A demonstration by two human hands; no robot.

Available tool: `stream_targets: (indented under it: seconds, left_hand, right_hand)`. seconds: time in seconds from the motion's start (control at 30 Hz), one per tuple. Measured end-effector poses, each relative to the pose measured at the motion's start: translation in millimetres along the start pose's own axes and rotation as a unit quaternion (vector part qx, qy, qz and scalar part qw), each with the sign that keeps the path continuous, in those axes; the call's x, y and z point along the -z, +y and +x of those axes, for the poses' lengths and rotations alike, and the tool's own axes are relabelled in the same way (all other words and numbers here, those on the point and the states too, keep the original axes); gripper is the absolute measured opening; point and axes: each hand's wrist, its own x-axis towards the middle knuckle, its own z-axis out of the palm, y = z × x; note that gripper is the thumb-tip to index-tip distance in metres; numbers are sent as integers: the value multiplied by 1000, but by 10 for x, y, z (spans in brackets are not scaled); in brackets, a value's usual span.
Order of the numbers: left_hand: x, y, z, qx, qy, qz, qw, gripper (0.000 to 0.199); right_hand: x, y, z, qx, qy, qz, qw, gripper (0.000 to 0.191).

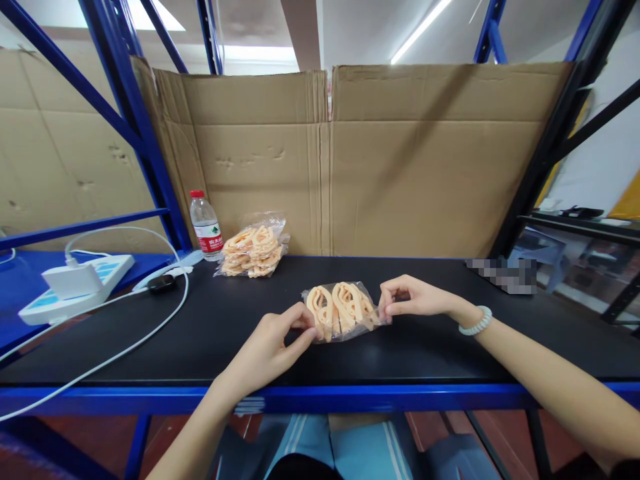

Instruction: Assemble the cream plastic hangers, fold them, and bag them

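A clear plastic bag (345, 312) lies on the black tabletop in front of me, with peach-coloured looped bands inside; I cannot make out their exact kind. My left hand (280, 343) pinches the bag's lower left edge between thumb and fingers. At the bag's right end, my right hand (413, 298) pinches the loose plastic with thumb and forefinger. Farther back on the left, a pile of similar clear bags (254, 247) holds more of the same peach-coloured bands.
A water bottle (206, 227) with a red cap stands beside the pile. A power strip (77, 290) and a white cable (186, 293) occupy the left side. Cardboard panels (425, 160) wall off the back. A blurred-out object (505, 275) lies at the right rear.
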Motion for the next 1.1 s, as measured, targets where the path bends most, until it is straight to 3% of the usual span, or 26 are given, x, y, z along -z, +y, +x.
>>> stream_targets:
  seconds: [0.57, 0.8, 1.1]
  left_hand:
    - [-102, -139, 48, 102, 106, -126, 981, 10]
    - [-131, -164, 39, 107, 117, -55, 986, 9]
    - [-175, -191, 69, 112, 121, -39, 985, 5]
  right_hand:
    - [8, 170, 49, -29, 2, 109, 994, 30]
    - [-20, 168, 58, -58, 7, 128, 990, 33]
    - [-53, 187, 74, -112, 30, 129, 985, 36]
